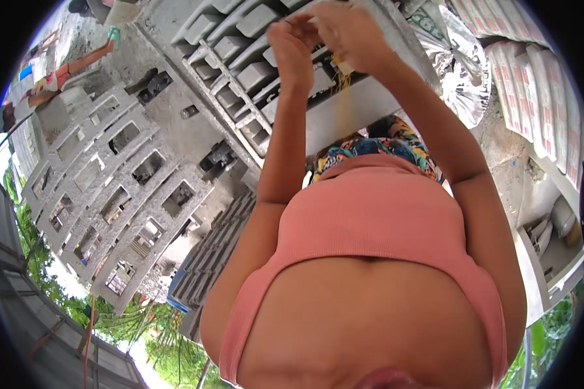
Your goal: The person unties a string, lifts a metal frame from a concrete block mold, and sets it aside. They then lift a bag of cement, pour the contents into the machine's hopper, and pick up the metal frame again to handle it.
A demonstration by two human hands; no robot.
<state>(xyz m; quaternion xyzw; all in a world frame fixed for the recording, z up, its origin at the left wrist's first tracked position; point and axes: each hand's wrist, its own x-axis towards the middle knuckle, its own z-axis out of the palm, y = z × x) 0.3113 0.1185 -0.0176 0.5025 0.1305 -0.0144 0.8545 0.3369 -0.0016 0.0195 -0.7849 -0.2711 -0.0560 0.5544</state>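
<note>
Yellow strands (344,82) hang by the right hand (355,37), upper middle of frame, near gray molded blocks (258,23); left hand (293,57) close beside. Both grips blurred, can't tell open or closed; amount done unclear.

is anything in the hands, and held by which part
Can't tell: the left hand and right hand are blurred. Yellow strands show beside the right hand, but no grip on them is clear.

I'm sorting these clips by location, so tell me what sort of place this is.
Probably a concrete-casting workshop, judging by the grey concrete blocks with rectangular openings, the grey gridded frame, and the stacked white sacks with red print.
</note>
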